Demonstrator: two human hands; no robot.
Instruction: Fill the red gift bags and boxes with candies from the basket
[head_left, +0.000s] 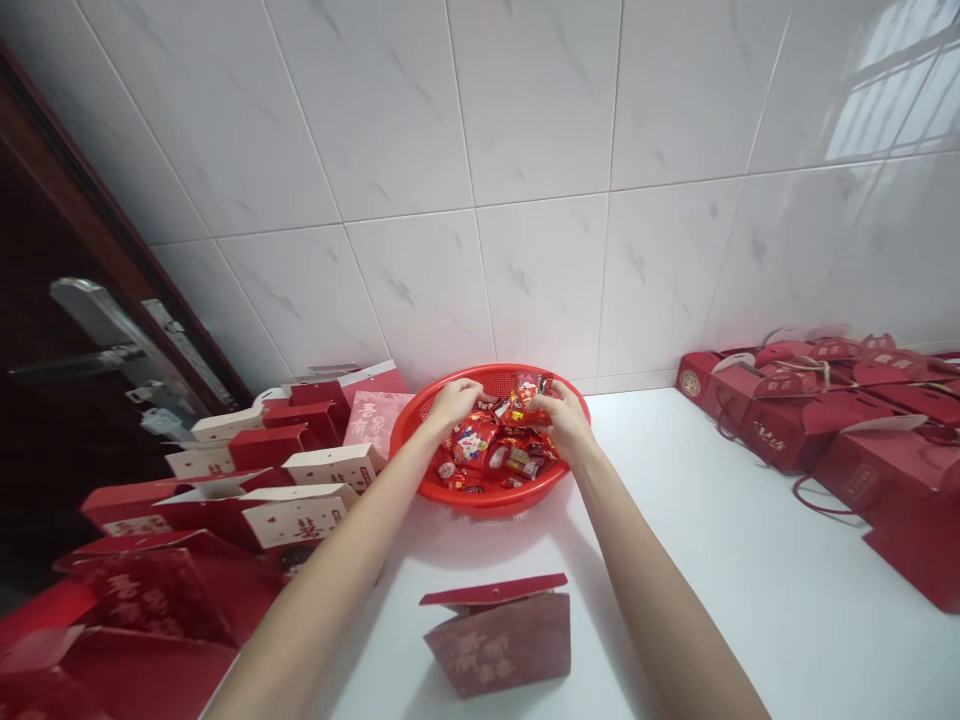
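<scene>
Both of my hands reach into a red plastic basket (405,440) that holds wrapped sweets (474,442). My right hand (564,420) is closed on a red candy packet (526,396) at the basket's right side, lifted just above the pile. On the left side, my left hand (456,402) has its fingers bent together low among the sweets; what lies between them is hidden. Nearer to me, a dark red gift box (504,645) stands on the white table between my forearms, its flap slightly raised.
Several red and cream gift boxes (300,520) crowd the left side. More red boxes with cord handles (802,420) stand at the right against the tiled wall (540,280). A dark door with a metal handle (97,360) is at the far left.
</scene>
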